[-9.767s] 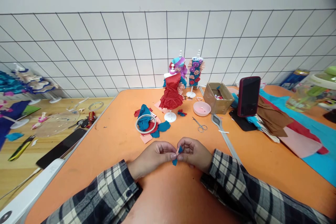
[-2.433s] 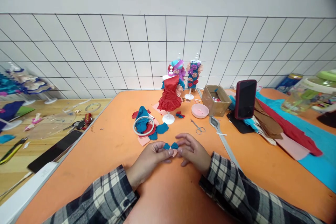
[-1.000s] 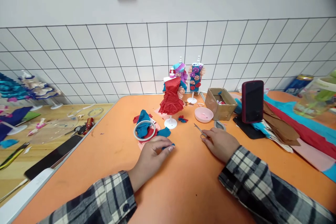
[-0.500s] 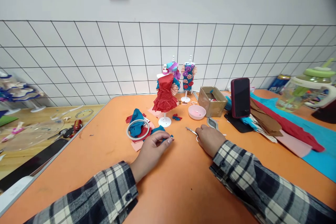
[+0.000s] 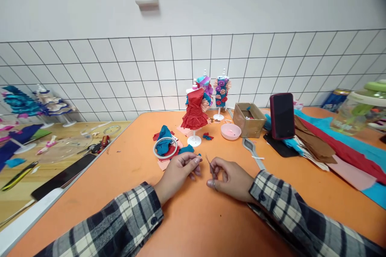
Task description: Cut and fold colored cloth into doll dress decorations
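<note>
L hand [image 5: 177, 170] rests its heel on the orange surface [image 5: 135, 184] for steadiness. Its grip is pinched tight, thumb & forefinger on a tiny teal crepe piece [image 5: 198, 155], lifted just off the surface w/ one edge facing right. R hand [image 5: 230, 178] has its grip closed round thin metal scissors [image 5: 209, 163], tips angled up just beside the piece. Behind stands a crinkly red paper dress [image 5: 194, 110].

Both hands sit near the middle of the orange table [image 5: 129, 176]. The left hand [image 5: 178, 170] pinches a tiny blue scrap [image 5: 199, 155]. The right hand [image 5: 231, 178] grips small scissors [image 5: 210, 165], tips up just beside the scrap. Farther back there's a tape ring [image 5: 165, 147], a red dress [image 5: 194, 109] on a stand, a pink bowl [image 5: 230, 131], a cardboard box [image 5: 249, 114], and a phone [image 5: 282, 115] propped up on the right.
</note>
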Available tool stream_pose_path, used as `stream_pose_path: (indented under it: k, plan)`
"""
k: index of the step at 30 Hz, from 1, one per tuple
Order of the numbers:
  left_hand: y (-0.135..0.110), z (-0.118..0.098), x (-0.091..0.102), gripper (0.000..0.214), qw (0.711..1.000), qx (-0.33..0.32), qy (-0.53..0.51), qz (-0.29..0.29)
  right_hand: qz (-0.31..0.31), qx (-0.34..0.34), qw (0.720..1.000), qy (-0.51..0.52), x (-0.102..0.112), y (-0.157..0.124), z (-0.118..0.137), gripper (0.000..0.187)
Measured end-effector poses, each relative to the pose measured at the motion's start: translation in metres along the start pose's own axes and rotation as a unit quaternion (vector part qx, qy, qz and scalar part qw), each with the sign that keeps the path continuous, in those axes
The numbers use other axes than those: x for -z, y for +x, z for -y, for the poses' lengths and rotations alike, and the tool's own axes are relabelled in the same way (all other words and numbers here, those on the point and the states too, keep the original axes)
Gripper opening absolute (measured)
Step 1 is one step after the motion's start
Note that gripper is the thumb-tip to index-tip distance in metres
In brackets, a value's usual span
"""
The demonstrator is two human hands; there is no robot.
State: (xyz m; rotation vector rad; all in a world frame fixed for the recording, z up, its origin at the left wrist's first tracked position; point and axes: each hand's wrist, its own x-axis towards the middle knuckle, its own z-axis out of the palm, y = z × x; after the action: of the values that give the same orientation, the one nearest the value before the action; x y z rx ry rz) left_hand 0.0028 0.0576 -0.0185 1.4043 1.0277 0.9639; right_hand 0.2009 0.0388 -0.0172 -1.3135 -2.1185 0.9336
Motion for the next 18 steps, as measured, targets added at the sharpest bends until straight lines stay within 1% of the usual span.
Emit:
stream_pose_path:
  k: [2,5,12,18]
  plan:
    - [-0.0002,0.0001,0.0005,0.034,1.000,-0.006,0.012,0.007,0.017,0.019,1.000,-0.016,0.0002,-0.0042,0.0052,0.026]
    - [-0.0001,0.0010,0.0017,0.034,0.999,-0.009,0.036,0.036,0.035,0.035,0.998,-0.039,0.0039,-0.0070,0.0073,0.027]
    - [-0.0030,0.0016,0.0000,0.032,0.994,-0.014,0.069,0.080,0.055,0.046,0.995,-0.068,0.0037,-0.0051,0.0035,0.029]
    - [-0.0006,0.0030,0.0018,0.028,0.990,-0.044,0.090,0.100,0.073,0.040,0.995,-0.056,0.0093,-0.0074,0.0101,0.026]
